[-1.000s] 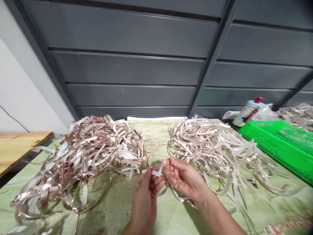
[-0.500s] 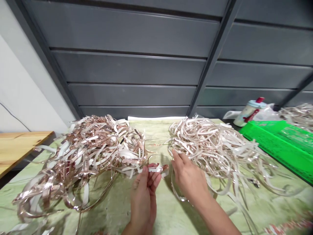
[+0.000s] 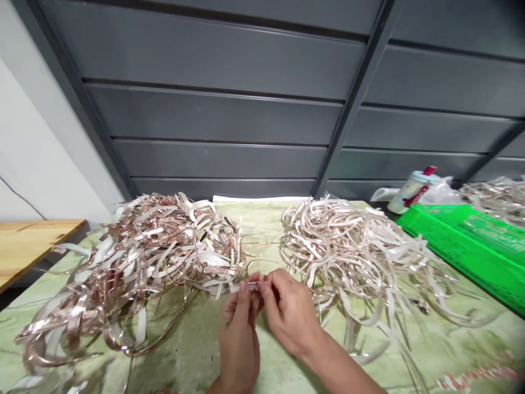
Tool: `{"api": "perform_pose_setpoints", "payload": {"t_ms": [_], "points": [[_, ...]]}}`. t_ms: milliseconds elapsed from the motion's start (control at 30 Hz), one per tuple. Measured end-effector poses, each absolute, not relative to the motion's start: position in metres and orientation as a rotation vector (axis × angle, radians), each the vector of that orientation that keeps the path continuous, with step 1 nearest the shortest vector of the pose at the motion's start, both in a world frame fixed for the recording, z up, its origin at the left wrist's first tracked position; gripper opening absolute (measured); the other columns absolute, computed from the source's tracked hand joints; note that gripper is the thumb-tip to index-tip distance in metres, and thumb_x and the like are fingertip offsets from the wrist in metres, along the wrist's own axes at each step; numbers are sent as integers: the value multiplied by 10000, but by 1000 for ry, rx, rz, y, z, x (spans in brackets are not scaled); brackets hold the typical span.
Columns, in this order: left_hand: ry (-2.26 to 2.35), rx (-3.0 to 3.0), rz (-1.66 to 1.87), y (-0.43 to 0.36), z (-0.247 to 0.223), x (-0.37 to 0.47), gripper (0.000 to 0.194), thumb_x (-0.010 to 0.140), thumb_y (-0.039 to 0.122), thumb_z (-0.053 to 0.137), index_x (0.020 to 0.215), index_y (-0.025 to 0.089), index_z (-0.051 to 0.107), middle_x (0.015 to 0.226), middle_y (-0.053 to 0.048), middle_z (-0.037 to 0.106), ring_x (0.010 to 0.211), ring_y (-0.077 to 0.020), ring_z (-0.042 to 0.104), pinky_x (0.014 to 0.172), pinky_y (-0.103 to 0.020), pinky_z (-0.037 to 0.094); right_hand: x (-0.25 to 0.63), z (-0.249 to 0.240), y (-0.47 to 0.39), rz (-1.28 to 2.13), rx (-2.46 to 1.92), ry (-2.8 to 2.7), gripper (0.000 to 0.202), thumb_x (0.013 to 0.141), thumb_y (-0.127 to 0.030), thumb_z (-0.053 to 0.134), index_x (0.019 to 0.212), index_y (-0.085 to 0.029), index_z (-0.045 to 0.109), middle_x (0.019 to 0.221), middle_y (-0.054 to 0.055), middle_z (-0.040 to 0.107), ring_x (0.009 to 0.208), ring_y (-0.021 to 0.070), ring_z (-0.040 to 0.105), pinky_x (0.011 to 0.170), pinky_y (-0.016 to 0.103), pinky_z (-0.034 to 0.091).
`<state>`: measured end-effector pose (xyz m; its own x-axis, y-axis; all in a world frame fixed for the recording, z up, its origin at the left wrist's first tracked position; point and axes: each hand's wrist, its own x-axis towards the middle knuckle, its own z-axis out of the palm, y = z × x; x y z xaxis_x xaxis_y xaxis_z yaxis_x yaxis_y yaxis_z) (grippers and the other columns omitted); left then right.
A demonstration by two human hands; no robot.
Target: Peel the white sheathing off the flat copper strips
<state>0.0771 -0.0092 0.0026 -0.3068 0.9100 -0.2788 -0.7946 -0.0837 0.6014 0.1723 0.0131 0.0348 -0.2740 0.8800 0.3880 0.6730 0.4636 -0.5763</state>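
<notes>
Close together at the middle of the table, my two hands pinch a short shiny strip, white on one side, between thumbs and fingers. My left hand grips its left part, and my right hand closes on its right end; the fingers hide most of it. To the left spreads a tangled heap of copper-coloured and white strips. On the right lies another heap of paler, longer curled strips, just beyond my right hand.
A green plastic basket stands at the right edge, with a lidded cup behind it. More strips lie at the far right. Grey panels rise behind the table; a wooden board is at left.
My right hand has moved left from the edge of the right heap to meet my left hand at the strip. My left hand has stayed almost in place, holding the strip.
</notes>
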Motion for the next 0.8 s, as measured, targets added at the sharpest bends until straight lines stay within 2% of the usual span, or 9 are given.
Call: {"api": "perform_pose_setpoints", "payload": {"t_ms": [100,167,267,367,467,633,700,800], "points": [[881,360,1653,-10,0,77,277,745,388,777,884,149,779,976,-109,767,954,-229,706,854,-302,554,170,40,15,607,-1262,-1976,266,993,-290,405,798,-195,558,768,37,611,674,170,547,632,285,381],[898,381,1625,-10,0,78,290,764,398,758,892,139,778,952,-111,769,954,-228,706,857,-301,550,168,39,16,802,-1230,-1847,276,987,-330,435,798,-194,581,745,29,606,683,171,550,643,283,398],[835,233,1631,-8,5,78,253,692,363,821,780,131,771,855,-99,771,841,-202,727,778,-263,576,167,34,19,1214,-1099,-1496,275,942,-398,530,779,-186,594,672,4,582,630,152,546,590,255,411],[791,111,1617,-7,8,77,201,653,268,853,749,119,758,804,-88,766,685,-144,715,675,-209,584,168,31,24,1523,-963,-1133,310,870,-429,634,718,-161,599,532,-49,468,469,81,405,453,187,310],[742,106,1585,-6,8,75,161,716,219,808,820,107,758,852,-106,764,682,-139,711,687,-223,593,173,32,30,1657,-856,-865,360,804,-369,726,596,-153,527,465,-85,370,402,32,239,392,157,189],[690,109,1538,-4,8,72,132,826,227,706,867,112,756,883,-112,759,736,-133,708,713,-213,579,183,33,38,1942,-691,-430,391,625,-244,847,590,-164,466,487,-106,358,380,5,167,342,137,107],[666,157,1561,-5,7,73,205,832,317,702,896,129,757,930,-112,753,816,-153,706,751,-230,571,181,32,38,1931,-674,-418,387,646,-241,840,591,-163,465,492,-100,376,378,5,188,341,133,120],[700,342,1637,-9,2,76,340,781,413,742,1039,192,741,1064,-99,735,1000,-195,674,843,-258,540,173,32,33,1835,-671,-532,349,750,-274,784,599,-158,492,467,-102,347,364,14,222,346,138,147]]}}
